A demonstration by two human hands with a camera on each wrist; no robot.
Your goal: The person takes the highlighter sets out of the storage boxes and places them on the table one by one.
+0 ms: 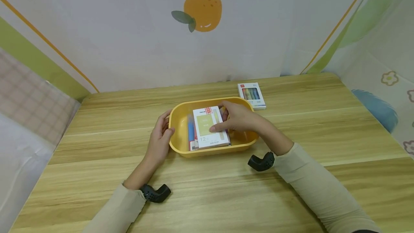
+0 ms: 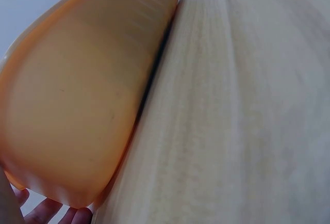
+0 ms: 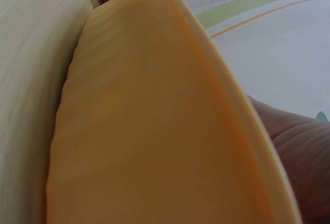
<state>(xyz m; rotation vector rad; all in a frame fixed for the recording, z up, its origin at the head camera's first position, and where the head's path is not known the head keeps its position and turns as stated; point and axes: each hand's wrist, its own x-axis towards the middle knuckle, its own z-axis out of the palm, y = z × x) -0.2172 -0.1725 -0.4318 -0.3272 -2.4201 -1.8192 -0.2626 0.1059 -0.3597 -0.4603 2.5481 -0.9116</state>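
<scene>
A yellow plastic basket (image 1: 181, 128) stands on the table, its outer wall (image 2: 67, 90) filling much of the left wrist view. My left hand (image 1: 158, 141) grips its left end, thumb over the rim and fingers round the outside. Inside lies a flat white box (image 1: 206, 123) with a yellow-green panel and the number 12. My right hand (image 1: 240, 117) reaches over the basket and holds this box by its right side, thumb on the top face. Under it, the edge of a blue item (image 1: 191, 130) shows; the rest is covered. In the right wrist view the basket wall (image 3: 144, 105) hides the fingers.
A white box of colored sticks (image 1: 252, 95) with a clear window lies behind the basket's right end. The wood-grain table (image 1: 210, 193) runs back to a white cloth backdrop with an orange print (image 1: 203, 10). A plaid cloth (image 1: 29, 96) hangs at the left.
</scene>
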